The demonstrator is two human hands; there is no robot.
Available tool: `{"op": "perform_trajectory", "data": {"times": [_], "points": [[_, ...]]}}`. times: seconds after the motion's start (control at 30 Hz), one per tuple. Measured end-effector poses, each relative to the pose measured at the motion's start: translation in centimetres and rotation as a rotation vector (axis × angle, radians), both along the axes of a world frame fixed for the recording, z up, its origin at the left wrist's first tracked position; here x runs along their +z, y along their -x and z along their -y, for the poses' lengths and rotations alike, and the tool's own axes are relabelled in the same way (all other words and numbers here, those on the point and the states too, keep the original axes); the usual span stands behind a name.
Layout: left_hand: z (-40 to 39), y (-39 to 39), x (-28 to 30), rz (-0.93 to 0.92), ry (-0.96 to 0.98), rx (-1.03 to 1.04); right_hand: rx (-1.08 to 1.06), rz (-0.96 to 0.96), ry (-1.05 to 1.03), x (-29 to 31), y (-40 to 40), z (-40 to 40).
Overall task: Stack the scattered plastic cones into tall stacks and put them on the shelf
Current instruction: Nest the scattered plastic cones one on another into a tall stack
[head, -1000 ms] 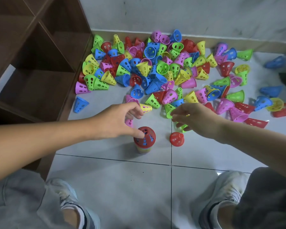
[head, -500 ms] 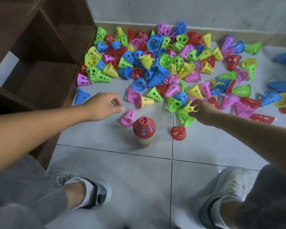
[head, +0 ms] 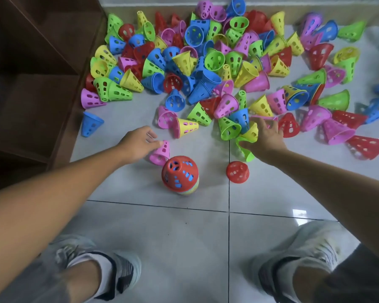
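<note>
Cone stack (head: 181, 174) stands upright on the floor tile (head: 162, 232), red perforated cone on top, blue showing through its holes, pale rims below. Left hand (head: 138, 145) pinches a pink cone (head: 161, 153) lying just left of the stack. Right hand (head: 264, 139) has fingers spread, reaching over a yellow cone (head: 251, 133) and a green cone (head: 246, 150); grip unclear. Lone red cone (head: 237, 171) sits right of the stack. Scattered pile (head: 206, 62) beyond, brown shelf (head: 37, 84) on the left.

Red-topped stack (head: 179, 174); pink cone (head: 161, 152); brown shelf (head: 37, 68); pale grey floor tiles (head: 162, 237).
</note>
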State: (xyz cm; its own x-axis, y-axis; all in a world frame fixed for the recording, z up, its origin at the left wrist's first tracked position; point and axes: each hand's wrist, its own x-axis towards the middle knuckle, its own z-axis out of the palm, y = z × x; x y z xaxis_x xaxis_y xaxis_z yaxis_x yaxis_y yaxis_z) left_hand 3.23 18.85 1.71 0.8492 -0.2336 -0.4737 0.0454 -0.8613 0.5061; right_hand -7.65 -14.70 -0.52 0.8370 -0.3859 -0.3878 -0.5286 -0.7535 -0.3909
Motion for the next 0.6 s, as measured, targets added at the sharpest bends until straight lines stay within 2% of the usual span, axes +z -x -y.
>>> {"op": "perform_trajectory", "data": {"times": [0.1, 0.3, 0.43, 0.6], "points": [[1.0, -1.1, -2.0, -0.044, -0.039, 0.037, -0.030, 0.004, -0.023, -1.3, -0.6, 0.4], [1.2, -2.5, -5.4, -0.012, -0.136, 0.063, -0.041, 0.014, -0.081, -3.5, -1.1, 0.1], [0.8, -2.2, -7.3, -0.040, -0.181, 0.144, 0.049, -0.036, 0.014, -4.7, -1.1, 0.5], [1.3, -1.2, -8.3, -0.044, -0.120, 0.313, 0.123, 0.019, 0.109, -5.1, -0.9, 1.6]]}}
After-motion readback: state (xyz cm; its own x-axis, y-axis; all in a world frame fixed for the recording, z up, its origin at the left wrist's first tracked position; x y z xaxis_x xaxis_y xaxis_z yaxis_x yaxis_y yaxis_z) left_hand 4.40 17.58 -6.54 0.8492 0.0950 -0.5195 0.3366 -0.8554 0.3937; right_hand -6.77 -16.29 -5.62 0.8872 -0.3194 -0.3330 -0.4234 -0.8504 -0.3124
